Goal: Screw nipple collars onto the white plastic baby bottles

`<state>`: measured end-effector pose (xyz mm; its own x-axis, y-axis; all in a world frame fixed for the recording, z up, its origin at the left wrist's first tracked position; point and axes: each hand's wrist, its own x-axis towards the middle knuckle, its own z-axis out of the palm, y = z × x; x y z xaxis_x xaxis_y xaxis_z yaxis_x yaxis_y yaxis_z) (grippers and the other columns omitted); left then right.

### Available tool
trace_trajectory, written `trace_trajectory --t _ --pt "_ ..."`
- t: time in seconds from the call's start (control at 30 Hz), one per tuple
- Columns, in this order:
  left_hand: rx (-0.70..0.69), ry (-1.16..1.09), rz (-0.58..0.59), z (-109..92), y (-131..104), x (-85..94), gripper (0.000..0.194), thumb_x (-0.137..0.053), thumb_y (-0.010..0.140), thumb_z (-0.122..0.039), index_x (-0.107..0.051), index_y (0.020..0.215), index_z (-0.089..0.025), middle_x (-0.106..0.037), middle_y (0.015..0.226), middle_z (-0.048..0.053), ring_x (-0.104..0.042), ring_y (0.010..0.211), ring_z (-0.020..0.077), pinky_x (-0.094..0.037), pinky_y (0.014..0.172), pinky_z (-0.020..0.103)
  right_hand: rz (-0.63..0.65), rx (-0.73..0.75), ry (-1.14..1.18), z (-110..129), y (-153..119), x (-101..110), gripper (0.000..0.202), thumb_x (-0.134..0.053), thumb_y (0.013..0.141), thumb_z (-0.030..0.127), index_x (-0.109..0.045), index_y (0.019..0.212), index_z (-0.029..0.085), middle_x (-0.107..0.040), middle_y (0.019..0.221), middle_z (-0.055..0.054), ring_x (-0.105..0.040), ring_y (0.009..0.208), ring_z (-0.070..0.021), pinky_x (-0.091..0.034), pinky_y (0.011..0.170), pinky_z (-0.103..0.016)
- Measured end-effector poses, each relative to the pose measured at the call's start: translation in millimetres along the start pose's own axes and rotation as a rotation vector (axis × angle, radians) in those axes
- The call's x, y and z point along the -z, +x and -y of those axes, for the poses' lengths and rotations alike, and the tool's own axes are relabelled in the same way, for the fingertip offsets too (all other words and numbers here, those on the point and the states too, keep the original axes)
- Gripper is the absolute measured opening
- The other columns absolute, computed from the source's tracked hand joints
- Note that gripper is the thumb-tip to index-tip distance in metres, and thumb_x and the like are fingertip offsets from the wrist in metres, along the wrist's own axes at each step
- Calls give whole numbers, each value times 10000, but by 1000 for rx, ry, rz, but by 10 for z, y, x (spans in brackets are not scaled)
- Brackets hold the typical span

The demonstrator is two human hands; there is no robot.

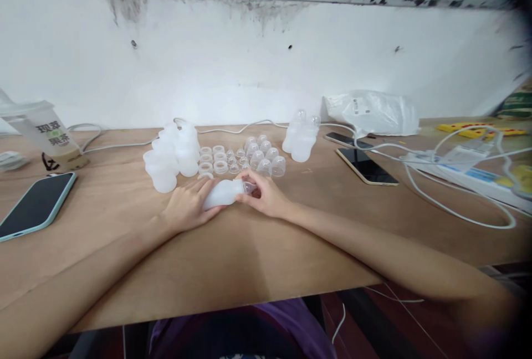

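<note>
A frosted white baby bottle (220,194) lies tilted on its side just above the table, its neck to the right. My left hand (189,204) is wrapped round its body. At the neck end, my right hand (266,193) pinches a clear nipple (249,187) with thumb and fingers. Behind my hands stand rows of white collar rings (220,166), small clear nipples (233,168) and clear dome caps (257,158). To the left is a group of open frosted bottles (164,168). Farther right, several bottles with nipples on top (300,137) stand together.
A drink cup (58,137) and a phone (37,204) are on the left. On the right lie another phone (366,166), a dark phone (348,140), a white plastic bag (372,112) and a power strip (469,176) with looping white cables. A wall closes off the back.
</note>
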<state>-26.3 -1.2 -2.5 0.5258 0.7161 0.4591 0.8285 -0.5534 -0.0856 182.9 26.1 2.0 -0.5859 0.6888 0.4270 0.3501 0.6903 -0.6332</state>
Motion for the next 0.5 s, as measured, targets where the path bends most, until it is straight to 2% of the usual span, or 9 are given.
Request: trace_trajectory --t 0.07,0.13,0.23,0.33,0.5 --pt "33 -16 19 -17 -1 17 485 -374 765 -522 -434 1082 -160 -584 1007 98 -589 821 215 -456 562 273 -29 70 -81 -71 -16 67 308 -347 825 421 -418 1021 195 -541 765 -13 -484 584 -107 -393 574 -242" --pt "90 -23 24 -19 2 25 509 -380 753 -538 -429 1093 -162 -584 1016 99 -592 817 230 -457 564 292 -138 122 -207 -157 -29 158 334 -238 863 382 -405 1074 184 -535 875 -55 -513 687 -135 -407 651 -279" --pt "173 -83 42 11 13 17 530 -389 743 -547 -417 1113 -168 -585 1023 95 -585 843 248 -462 599 317 -247 75 -545 -275 -42 282 358 -292 843 371 -421 1099 157 -450 1089 -126 -503 855 -196 -413 676 -313" --pt "260 -171 53 54 28 -10 527 -397 734 -554 -429 1105 -181 -603 970 83 -581 845 251 -459 637 333 -193 -59 -817 -342 -50 322 396 -327 824 355 -409 1150 145 -382 1181 -152 -492 903 -243 -422 608 -315" --pt "327 -243 51 84 37 -48 522 -404 729 -554 -438 1103 -192 -604 966 77 -577 844 250 -454 654 344 -103 -130 -940 -334 -28 233 426 -311 820 365 -394 1173 143 -388 1162 -153 -528 758 -216 -421 560 -317"
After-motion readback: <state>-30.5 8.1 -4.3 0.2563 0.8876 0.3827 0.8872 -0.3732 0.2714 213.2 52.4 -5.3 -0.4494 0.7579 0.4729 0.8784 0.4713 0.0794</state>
